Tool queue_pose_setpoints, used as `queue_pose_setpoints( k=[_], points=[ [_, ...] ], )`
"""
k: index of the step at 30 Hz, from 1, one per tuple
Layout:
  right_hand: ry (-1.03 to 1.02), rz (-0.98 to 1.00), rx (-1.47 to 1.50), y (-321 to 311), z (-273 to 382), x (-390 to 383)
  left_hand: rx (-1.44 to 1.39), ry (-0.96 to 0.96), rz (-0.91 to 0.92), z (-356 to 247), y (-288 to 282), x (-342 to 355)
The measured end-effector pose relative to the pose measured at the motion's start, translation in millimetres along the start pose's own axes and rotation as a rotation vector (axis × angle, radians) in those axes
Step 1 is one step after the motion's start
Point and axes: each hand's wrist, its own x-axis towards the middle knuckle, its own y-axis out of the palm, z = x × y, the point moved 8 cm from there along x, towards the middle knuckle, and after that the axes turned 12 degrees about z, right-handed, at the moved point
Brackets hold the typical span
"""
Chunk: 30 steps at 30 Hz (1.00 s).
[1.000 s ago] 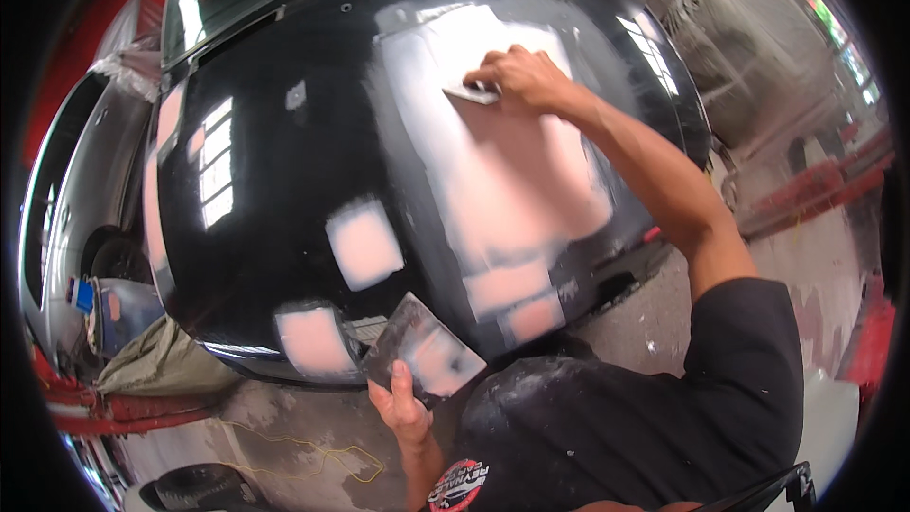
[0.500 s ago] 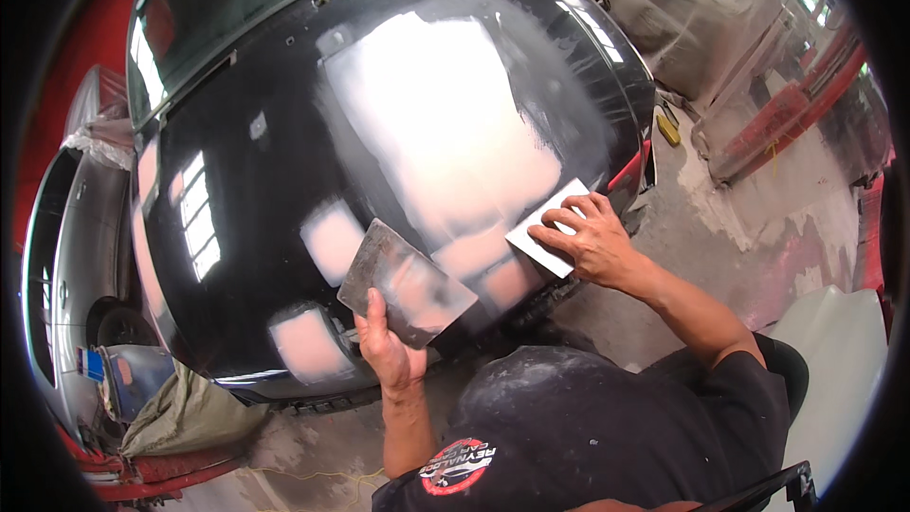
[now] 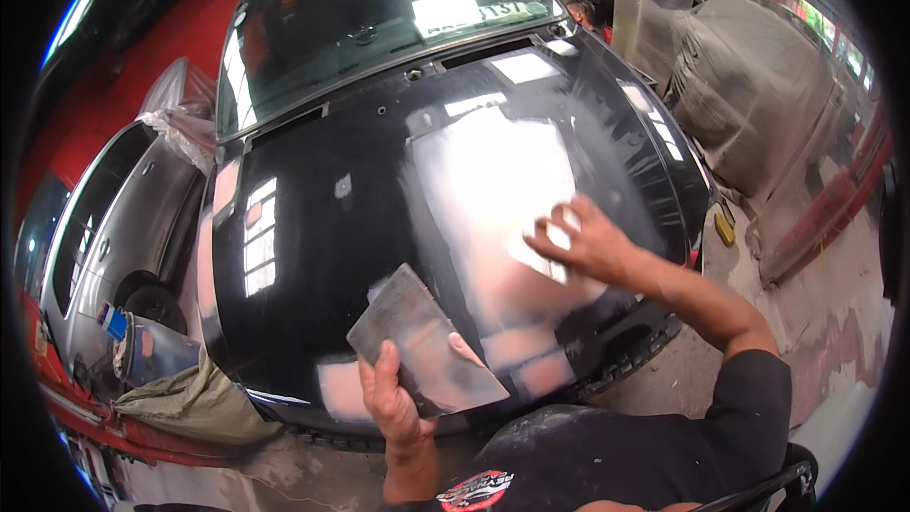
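Note:
My left hand (image 3: 393, 400) grips a grey, smeared mixing board (image 3: 427, 341) by its near edge, thumb on top. A small dab of pink putty (image 3: 465, 349) sits at the board's right edge. My right hand (image 3: 592, 245) is curled round a white flat spreader (image 3: 538, 256), which is hard to make out against the bright surface behind it. The spreader is over the large pale filler patch (image 3: 474, 190) on the black car hood (image 3: 322, 256); whether it touches the patch I cannot tell. Smaller pink patches (image 3: 545, 373) lie near the hood's front edge.
A silver car (image 3: 123, 218) stands at the left, with a blue container (image 3: 156, 349) and khaki cloth (image 3: 204, 398) near it. Plastic sheeting (image 3: 749, 85) covers a shape at the right. A person's head (image 3: 581, 11) shows beyond the windshield.
The view has tilted up, showing more windshield. My right hand has moved from the hood's front edge onto the large patch with the spreader. A pink dab now shows on the board.

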Motion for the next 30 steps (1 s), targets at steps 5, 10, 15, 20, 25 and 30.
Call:
queue_pose_setpoints(
  k=[5,10,15,20,25,30],
  points=[
    [0.333,0.015,0.223,43,-151,122,0.14,-0.084,-0.163,27,-21,-2],
    [0.272,0.138,0.254,76,-204,210,0.139,-0.112,-0.256,44,-41,-15],
    [0.269,0.322,0.256,102,-225,240,0.195,-0.123,-0.311,44,-54,-24],
    [0.193,0.382,0.332,97,-218,226,0.183,-0.169,-0.259,48,-44,-26],
    [0.261,0.485,0.327,77,-183,147,0.169,-0.165,-0.2,46,-38,-33],
    [0.357,0.303,0.349,51,-108,22,0.128,-0.276,-0.176,58,-44,-43]
  ],
)
